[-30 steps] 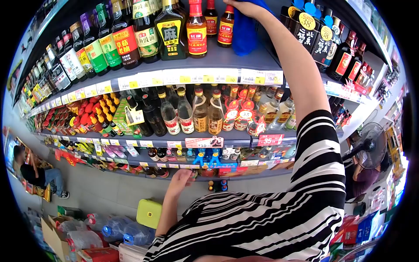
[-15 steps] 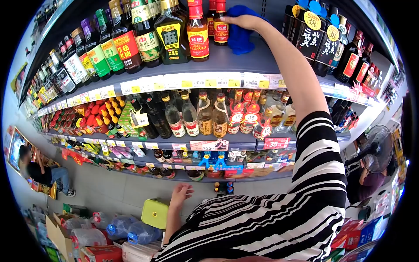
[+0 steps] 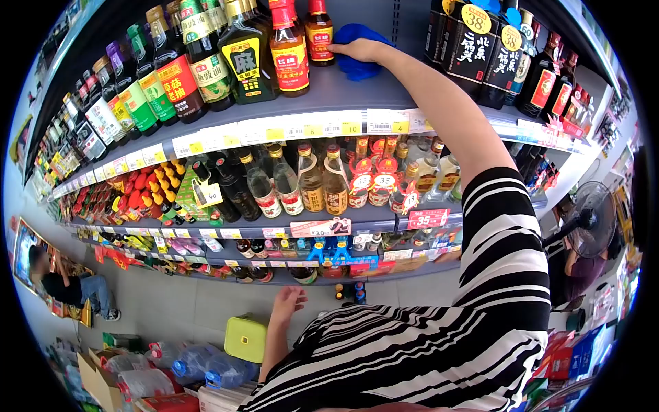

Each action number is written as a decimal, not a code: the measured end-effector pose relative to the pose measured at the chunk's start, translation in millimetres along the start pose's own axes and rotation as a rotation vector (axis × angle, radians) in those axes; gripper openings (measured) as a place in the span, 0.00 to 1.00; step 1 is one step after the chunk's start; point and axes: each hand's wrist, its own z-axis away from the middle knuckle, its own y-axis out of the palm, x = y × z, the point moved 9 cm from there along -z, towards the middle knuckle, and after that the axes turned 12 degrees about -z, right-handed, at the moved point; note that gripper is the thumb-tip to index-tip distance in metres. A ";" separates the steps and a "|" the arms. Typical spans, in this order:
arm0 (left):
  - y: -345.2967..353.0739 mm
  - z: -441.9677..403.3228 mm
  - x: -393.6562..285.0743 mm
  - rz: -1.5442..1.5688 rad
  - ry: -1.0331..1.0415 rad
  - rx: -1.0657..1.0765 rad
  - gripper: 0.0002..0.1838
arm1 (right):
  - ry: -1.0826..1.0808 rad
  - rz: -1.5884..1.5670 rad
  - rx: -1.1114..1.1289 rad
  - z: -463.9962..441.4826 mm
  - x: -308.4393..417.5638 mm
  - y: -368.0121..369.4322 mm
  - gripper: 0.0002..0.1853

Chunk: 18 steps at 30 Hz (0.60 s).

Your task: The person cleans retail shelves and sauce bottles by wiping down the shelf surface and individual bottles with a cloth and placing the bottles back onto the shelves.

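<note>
My right hand point(image 3: 358, 49) is stretched out over the dark upper shelf, with a crumpled blue cloth point(image 3: 357, 33) gathered in and under it. Its fingertips touch the side of a small red-capped bottle point(image 3: 319, 38) with a red and yellow label. Just left of that bottle stands a larger red-capped bottle point(image 3: 290, 58), then a dark bottle with a yellow-green label point(image 3: 248, 65). Down in front of the lower shelves hangs my left hand point(image 3: 288, 304), holding nothing, its fingers loosely bent and partly apart.
Black liquor boxes point(image 3: 468, 44) stand right of the cloth. Clear bottles point(image 3: 261, 182) line the shelf below. A green stool point(image 3: 246, 339) and large plastic bottles point(image 3: 195, 362) are on the floor. A fan point(image 3: 592, 220) stands at right; a seated person point(image 3: 68, 285) is at left.
My right hand has come lower toward the shelf surface with the cloth. The small red-capped bottle has shifted slightly left. The whole view has slid a little left; my left hand stays low.
</note>
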 end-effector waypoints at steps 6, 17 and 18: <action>0.2 1.3 10.1 0.002 -0.030 -0.002 0.11 | -0.117 -0.116 0.076 7.4 12.1 7.5 0.45; 4.2 -4.7 7.6 -0.024 -0.033 0.010 0.11 | -0.036 0.009 0.042 -22.4 -2.9 22.2 0.45; 4.8 -3.9 6.4 -0.027 -0.035 0.010 0.11 | -0.040 0.012 0.043 -17.6 0.6 21.1 0.45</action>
